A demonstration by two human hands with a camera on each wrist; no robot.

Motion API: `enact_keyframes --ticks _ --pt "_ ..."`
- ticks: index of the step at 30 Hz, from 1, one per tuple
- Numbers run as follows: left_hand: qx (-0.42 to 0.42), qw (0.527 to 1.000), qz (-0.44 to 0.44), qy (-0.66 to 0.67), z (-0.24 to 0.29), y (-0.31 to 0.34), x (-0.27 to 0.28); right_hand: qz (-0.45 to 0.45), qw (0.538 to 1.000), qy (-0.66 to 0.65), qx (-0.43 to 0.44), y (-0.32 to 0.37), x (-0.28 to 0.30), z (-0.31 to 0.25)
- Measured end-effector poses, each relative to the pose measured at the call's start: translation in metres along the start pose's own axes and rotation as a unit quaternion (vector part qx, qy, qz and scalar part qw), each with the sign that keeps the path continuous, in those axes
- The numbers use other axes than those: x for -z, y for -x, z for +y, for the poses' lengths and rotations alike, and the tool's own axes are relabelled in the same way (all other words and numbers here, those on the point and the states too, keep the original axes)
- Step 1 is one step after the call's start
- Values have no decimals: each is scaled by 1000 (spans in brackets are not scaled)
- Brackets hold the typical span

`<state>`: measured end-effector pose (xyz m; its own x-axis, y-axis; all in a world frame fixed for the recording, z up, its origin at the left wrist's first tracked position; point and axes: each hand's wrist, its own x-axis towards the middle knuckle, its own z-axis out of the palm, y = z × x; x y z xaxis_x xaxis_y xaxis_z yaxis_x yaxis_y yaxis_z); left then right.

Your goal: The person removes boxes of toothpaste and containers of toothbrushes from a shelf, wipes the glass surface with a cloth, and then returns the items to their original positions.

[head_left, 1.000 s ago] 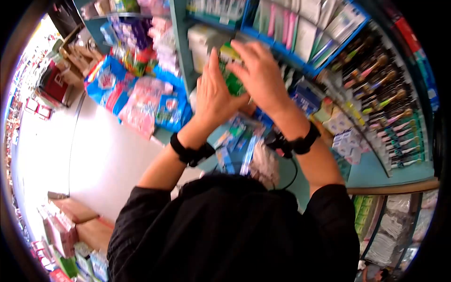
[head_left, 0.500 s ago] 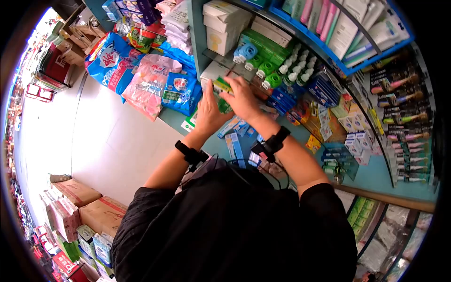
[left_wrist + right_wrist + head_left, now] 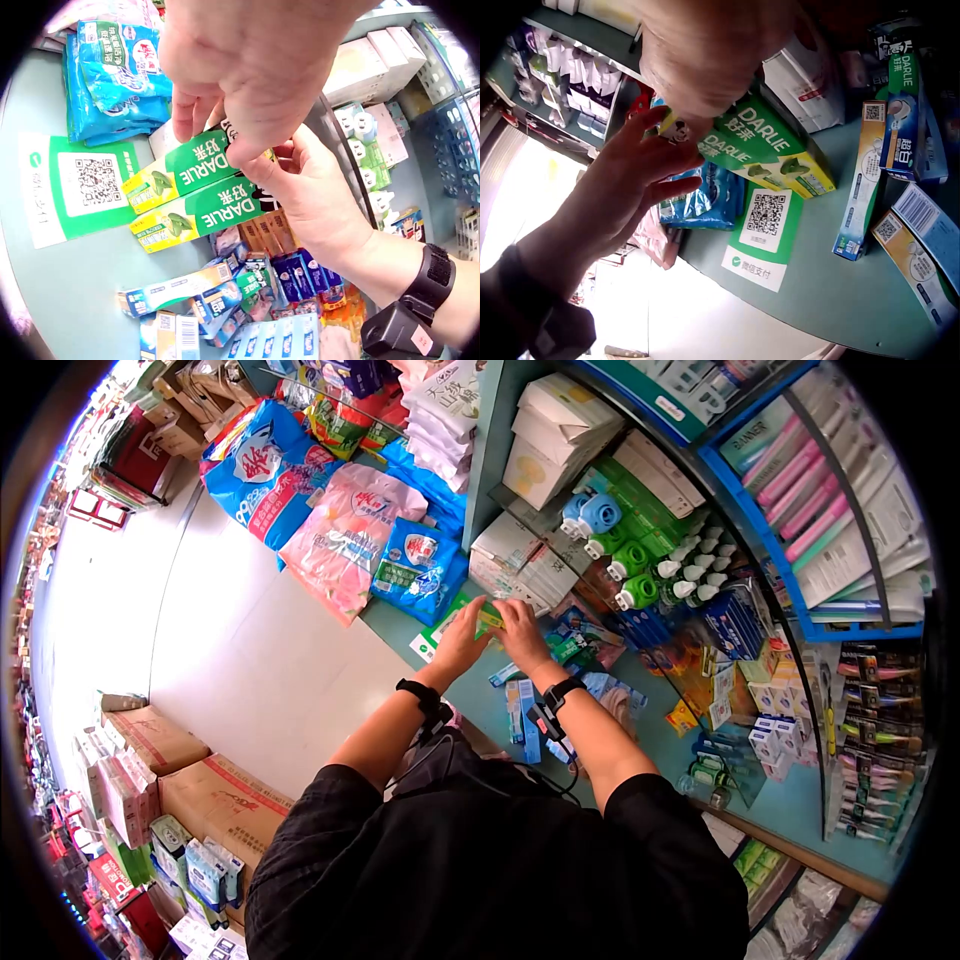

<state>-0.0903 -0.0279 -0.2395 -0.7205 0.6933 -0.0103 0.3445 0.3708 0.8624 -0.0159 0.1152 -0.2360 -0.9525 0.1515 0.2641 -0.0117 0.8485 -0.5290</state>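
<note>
Two green and yellow Darlie toothpaste boxes (image 3: 214, 208) lie side by side between my hands, above the counter. My left hand (image 3: 462, 646) grips them, its thumb over the printed face and fingers at the far edge in the left wrist view. At the same end, my right hand (image 3: 523, 642) pinches the boxes with thumb and fingers. Their yellow ends with a leaf picture (image 3: 799, 172) point away from the hands. Under them on the counter lies a green and white QR code card (image 3: 82, 187).
More toothpaste boxes (image 3: 176, 289) lie loosely on the counter (image 3: 802, 270). Blue detergent bags (image 3: 415, 565) sit at its left edge. White cartons (image 3: 530, 565) and green-capped bottles (image 3: 630, 565) stand behind. A blue basket of toothbrushes (image 3: 820, 510) is at upper right.
Both hands have come down and nearer the body, with the toothpaste boxes still between them. The head view has shifted, showing more of the counter and the shelf goods.
</note>
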Motion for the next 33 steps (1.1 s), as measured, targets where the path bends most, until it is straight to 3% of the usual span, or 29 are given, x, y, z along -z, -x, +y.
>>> enact_keyframes --ticks 9,15,21,24,28,33 --pt "-12 998 -47 -27 -13 -10 5 -65 995 -36 -65 1 -2 7" --pt "-12 997 -61 -38 -10 -17 8 -86 984 -18 -153 7 5 5" --pt "-5 996 -79 -38 -8 -29 10 -61 985 -41 -158 0 0 10" --pt "-66 995 -60 -46 -2 -43 9 -33 988 -31 -149 -6 6 18" --pt "-62 995 -69 -38 3 -62 3 -33 981 2 -189 -12 11 16" --pt "-39 995 -92 -29 0 -70 0 -18 983 49 -176 -10 17 7"
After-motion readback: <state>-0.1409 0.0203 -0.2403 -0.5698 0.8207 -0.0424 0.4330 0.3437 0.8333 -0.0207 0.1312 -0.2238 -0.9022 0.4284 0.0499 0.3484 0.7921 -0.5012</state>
